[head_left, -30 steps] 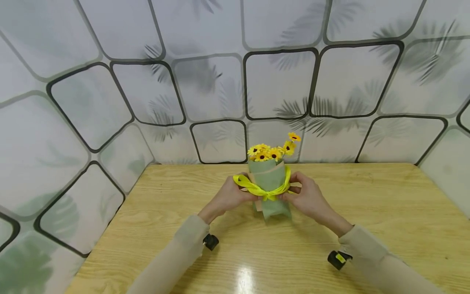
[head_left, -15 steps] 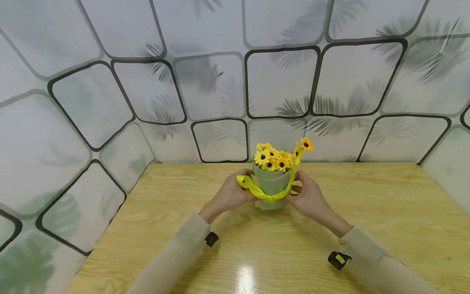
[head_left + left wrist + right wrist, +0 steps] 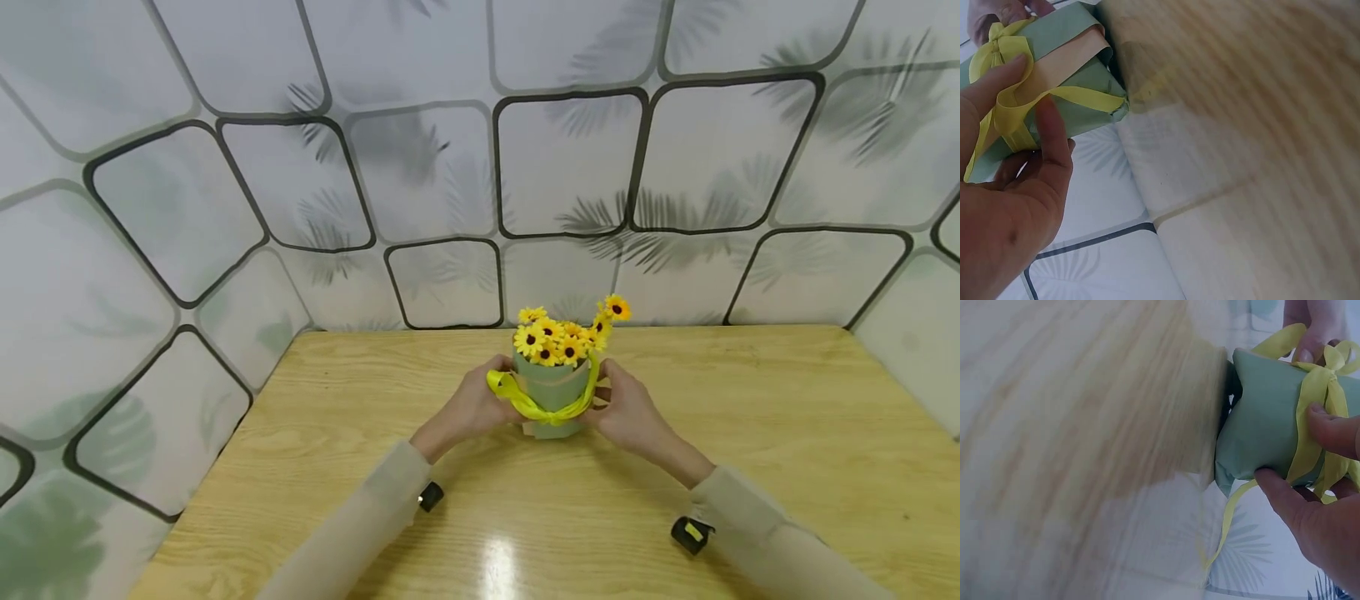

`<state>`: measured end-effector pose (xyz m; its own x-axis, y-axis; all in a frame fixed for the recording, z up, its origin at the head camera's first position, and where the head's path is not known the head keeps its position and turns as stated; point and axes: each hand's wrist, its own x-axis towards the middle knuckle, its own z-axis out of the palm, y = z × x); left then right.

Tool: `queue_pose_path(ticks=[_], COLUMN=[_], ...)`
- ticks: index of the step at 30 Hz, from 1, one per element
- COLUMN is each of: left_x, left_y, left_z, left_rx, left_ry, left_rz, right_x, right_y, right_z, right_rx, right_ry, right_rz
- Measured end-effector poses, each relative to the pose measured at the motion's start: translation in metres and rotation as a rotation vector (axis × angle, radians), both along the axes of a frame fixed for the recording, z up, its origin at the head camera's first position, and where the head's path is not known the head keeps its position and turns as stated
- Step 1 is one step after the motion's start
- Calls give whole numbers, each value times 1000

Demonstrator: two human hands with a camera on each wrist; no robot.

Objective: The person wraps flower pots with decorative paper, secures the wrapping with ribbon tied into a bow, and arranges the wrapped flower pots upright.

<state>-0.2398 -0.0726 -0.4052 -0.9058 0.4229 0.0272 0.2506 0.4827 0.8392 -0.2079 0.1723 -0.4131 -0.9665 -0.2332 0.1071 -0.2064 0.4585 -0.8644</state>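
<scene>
A small bouquet of yellow daisy-like flowers point(image 3: 551, 337) with dark centres stands upright at the back middle of the table, in a wrapper of green and peach paper point(image 3: 553, 385). Round its middle runs a yellow ribbon point(image 3: 551, 412), tied in a bow at the front. My left hand point(image 3: 480, 402) grips the left side of the bouquet, thumb on the ribbon, as the left wrist view shows. From the right side my right hand point(image 3: 633, 412) holds it too, thumb and fingers against paper and ribbon point(image 3: 1310, 431). A loose ribbon end point(image 3: 1225, 519) hangs to the table in the right wrist view.
The wooden table point(image 3: 360, 483) reaches back to a pale wall covering point(image 3: 570, 167) printed with dark rounded frames and leaves. Another side of that covering stands along the left. Small black devices point(image 3: 692, 533) sit at both wrists.
Between both hands the bouquet has tipped from leaning back to upright, and its flowers have come lower in view. Its base has swung back under it. Both hands have kept their hold.
</scene>
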Motion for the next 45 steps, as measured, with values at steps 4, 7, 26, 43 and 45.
queue_pose_path(ticks=[4,7,26,43,45], left_x=[0,-1,-11,19,23], left_y=[-1,-2,-5,-35,-44], left_z=[-1,-2,-4,4,1], left_rx=[-18,-30,-149,-251,-246], left_ry=[22,36,108,-288,-300], left_rz=[-10,-20,-113,-48,-24], right_x=[0,-2,-10,12,16], right_y=[-1,-3,-2,33,41], right_z=[-4,-6,-12,-1,1], right_rx=[22,32,109,309,333], right_ry=[51,66,-1,-92,-96], right_rz=[10,12,-39,76,95])
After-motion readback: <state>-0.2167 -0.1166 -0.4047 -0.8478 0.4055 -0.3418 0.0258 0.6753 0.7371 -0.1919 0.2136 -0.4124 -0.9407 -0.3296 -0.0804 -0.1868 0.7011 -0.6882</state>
